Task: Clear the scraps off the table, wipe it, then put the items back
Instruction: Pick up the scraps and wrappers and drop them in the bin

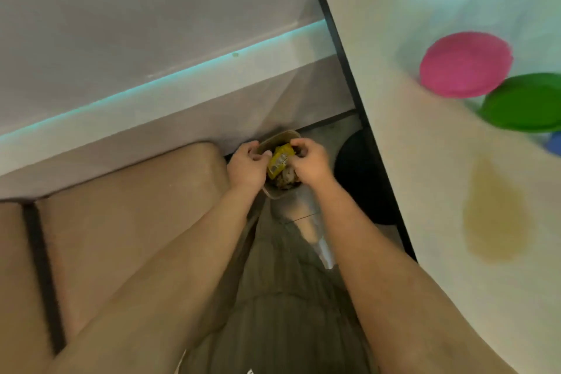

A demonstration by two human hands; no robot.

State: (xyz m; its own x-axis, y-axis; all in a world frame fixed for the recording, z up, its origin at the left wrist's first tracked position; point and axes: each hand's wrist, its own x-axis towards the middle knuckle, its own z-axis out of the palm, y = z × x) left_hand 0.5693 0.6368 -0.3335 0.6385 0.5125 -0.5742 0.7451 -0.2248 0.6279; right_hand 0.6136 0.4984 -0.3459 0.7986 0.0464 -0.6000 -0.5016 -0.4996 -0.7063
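The crumpled yellow printed wrapper (280, 161) sits at the mouth of the small beige plastic bin (282, 134) on the floor, above the greyish scraps (287, 177) inside. My left hand (247, 165) and right hand (309, 162) both curl their fingers onto the wrapper, pinching opposite ends. I judge this is to press it down so it stays in. The bin stands between the tan fabric sofa (121, 206) and the white table with a dark edge (394, 130), within reach from my seat. On the table, a round pink plate (466, 65) and a round green plate (525, 103) overlap, and a yellowish spill stain (498, 215) awaits wiping.
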